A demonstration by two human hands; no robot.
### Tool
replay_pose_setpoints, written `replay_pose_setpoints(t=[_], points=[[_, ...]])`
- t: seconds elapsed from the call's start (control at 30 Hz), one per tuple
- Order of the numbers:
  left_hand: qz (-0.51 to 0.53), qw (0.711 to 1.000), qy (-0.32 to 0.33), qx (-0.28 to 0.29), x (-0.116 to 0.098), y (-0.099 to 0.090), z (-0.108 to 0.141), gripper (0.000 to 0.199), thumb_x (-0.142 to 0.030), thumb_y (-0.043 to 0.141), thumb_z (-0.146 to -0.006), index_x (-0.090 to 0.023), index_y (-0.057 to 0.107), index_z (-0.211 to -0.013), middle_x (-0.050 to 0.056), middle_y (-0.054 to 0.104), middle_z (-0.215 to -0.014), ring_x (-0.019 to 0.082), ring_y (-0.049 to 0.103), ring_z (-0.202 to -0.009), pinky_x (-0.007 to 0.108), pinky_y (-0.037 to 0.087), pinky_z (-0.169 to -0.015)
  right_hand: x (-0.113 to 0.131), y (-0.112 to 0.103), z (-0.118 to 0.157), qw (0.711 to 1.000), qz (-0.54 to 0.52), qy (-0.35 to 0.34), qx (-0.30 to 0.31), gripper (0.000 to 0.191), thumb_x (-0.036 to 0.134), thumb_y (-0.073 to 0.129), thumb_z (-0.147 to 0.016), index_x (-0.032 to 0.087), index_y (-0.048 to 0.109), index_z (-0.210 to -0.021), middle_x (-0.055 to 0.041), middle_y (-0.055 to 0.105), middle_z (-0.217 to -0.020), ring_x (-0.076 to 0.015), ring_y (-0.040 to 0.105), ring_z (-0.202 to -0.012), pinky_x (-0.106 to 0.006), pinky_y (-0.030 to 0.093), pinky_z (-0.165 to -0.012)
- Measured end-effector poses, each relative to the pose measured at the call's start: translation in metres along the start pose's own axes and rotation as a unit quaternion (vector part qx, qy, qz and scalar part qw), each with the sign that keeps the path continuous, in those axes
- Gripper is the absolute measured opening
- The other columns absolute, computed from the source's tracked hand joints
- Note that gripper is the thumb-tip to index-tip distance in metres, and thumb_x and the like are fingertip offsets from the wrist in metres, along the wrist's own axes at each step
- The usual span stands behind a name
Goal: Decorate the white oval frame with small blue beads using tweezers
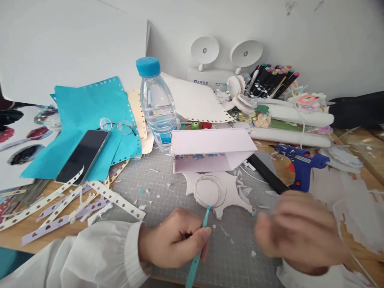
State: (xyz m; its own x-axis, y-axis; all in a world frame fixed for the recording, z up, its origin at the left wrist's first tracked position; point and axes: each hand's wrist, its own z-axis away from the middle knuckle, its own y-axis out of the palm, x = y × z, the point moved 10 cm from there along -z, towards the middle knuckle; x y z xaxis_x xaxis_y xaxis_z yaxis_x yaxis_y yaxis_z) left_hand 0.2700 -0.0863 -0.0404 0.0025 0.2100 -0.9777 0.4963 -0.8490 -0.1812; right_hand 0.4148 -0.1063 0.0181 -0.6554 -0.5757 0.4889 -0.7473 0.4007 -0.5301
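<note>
My left hand [180, 237] is closed, pinching slim teal tweezers [194, 267] between thumb and finger. A tiny blue paper piece [208, 207] shows at the pointed end, over the lower rim of a round white disc [207, 192]. Loops of thin wire [222, 195] ring this disc, on a white cut sheet [232, 200] with a jagged outline. Behind it stands a pale lilac open box [211, 141] with small coloured bits inside. My right hand [300, 232] hangs over the mat at the right, smeared by motion. Its fingers cannot be made out.
A water bottle [157, 108] stands behind the box. A phone [84, 156] and glasses [117, 126] rest on turquoise paper [90, 104]. Punched paper strips [117, 200] lie left on the grey cutting mat [129, 176]. Right are a blue glue gun [301, 162] and markers [274, 80].
</note>
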Motion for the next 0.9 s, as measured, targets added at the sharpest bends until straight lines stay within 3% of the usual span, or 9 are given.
replay_pose_setpoints(t=[0.07, 0.1, 0.2, 0.3, 0.47, 0.7, 0.8, 0.9], points=[[0.003, 1.0, -0.012, -0.013, 0.004, 0.001, -0.001, 0.053, -0.034, 0.027, -0.098, -0.016, 0.044, -0.051, 0.001, 0.048, -0.043, 0.008, 0.041, -0.041, 0.02, 0.034, -0.045, 0.06, 0.035, 0.009, 0.974, 0.039, -0.204, 0.087, 0.02, 0.01, 0.066, -0.067, 0.022, 0.05, -0.066, 0.0041, 0.056, -0.06, -0.0128, 0.048, -0.057, -0.034, 0.038, -0.056], [-0.005, 1.0, -0.009, -0.022, 0.004, 0.001, -0.002, 0.049, -0.031, 0.029, -0.097, -0.018, 0.038, -0.051, -0.001, 0.043, -0.042, 0.007, 0.037, -0.04, 0.021, 0.032, -0.044, 0.073, 0.049, 0.013, 0.962, 0.045, -0.237, 0.125, 0.014, 0.009, 0.06, -0.072, 0.021, 0.053, -0.068, 0.0027, 0.061, -0.065, -0.0131, 0.051, -0.06, -0.034, 0.039, -0.058], [-0.06, 0.997, 0.017, -0.051, 0.0, 0.0, -0.003, 0.041, -0.025, 0.034, -0.093, -0.02, 0.024, -0.054, -0.006, 0.027, -0.045, 0.007, 0.025, -0.041, 0.024, 0.024, -0.044, 0.082, 0.078, 0.022, 0.953, 0.034, -0.225, 0.201, 0.023, 0.006, 0.043, -0.082, 0.019, 0.054, -0.066, 0.0023, 0.059, -0.062, -0.0127, 0.046, -0.056, -0.034, 0.034, -0.054], [-0.121, 0.989, 0.039, -0.072, -0.006, -0.002, -0.004, 0.038, -0.02, 0.034, -0.091, -0.02, 0.02, -0.056, -0.006, 0.024, -0.047, 0.008, 0.022, -0.043, 0.027, 0.021, -0.046, 0.086, 0.086, 0.027, 0.954, 0.036, -0.228, 0.192, 0.03, 0.005, 0.039, -0.085, 0.019, 0.049, -0.06, 0.0018, 0.051, -0.055, -0.0137, 0.041, -0.052, -0.034, 0.028, -0.052], [-0.186, 0.978, 0.054, -0.072, -0.014, -0.002, -0.003, 0.036, -0.02, 0.033, -0.09, -0.02, 0.021, -0.056, -0.003, 0.032, -0.045, 0.011, 0.027, -0.046, 0.029, 0.022, -0.05, 0.095, 0.087, 0.029, 0.95, 0.066, -0.254, 0.168, 0.034, 0.003, 0.034, -0.085, 0.02, 0.045, -0.057, 0.0013, 0.043, -0.051, -0.015, 0.036, -0.049, -0.035, 0.019, -0.051], [-0.2, 0.978, 0.037, -0.054, -0.011, 0.005, -0.003, 0.041, -0.019, 0.033, -0.092, -0.018, 0.03, -0.051, -0.001, 0.04, -0.044, 0.009, 0.033, -0.044, 0.027, 0.025, -0.047, 0.1, 0.083, 0.038, 0.949, 0.067, -0.27, 0.149, 0.027, 0.004, 0.047, -0.078, 0.02, 0.047, -0.057, 0.0033, 0.036, -0.049, -0.0137, 0.033, -0.047, -0.034, 0.018, -0.047], [-0.179, 0.982, 0.024, -0.047, -0.01, 0.002, -0.001, 0.043, -0.017, 0.032, -0.094, -0.018, 0.033, -0.052, -0.001, 0.044, -0.044, 0.009, 0.036, -0.043, 0.026, 0.026, -0.046, 0.092, 0.078, 0.037, 0.97, 0.052, -0.209, 0.114, 0.03, 0.002, 0.045, -0.077, 0.021, 0.044, -0.052, 0.0028, 0.033, -0.047, -0.0135, 0.031, -0.047, -0.033, 0.021, -0.045], [-0.187, 0.973, 0.125, -0.049, -0.033, -0.004, 0.006, 0.04, -0.016, 0.033, -0.092, -0.019, 0.029, -0.052, -0.002, 0.04, -0.041, 0.01, 0.032, -0.04, 0.029, 0.024, -0.046, 0.083, 0.063, 0.027, 0.986, 0.036, -0.15, 0.066, 0.032, 0.004, 0.043, -0.079, 0.022, 0.039, -0.053, 0.003, 0.034, -0.047, -0.0126, 0.03, -0.046, -0.031, 0.025, -0.043]])
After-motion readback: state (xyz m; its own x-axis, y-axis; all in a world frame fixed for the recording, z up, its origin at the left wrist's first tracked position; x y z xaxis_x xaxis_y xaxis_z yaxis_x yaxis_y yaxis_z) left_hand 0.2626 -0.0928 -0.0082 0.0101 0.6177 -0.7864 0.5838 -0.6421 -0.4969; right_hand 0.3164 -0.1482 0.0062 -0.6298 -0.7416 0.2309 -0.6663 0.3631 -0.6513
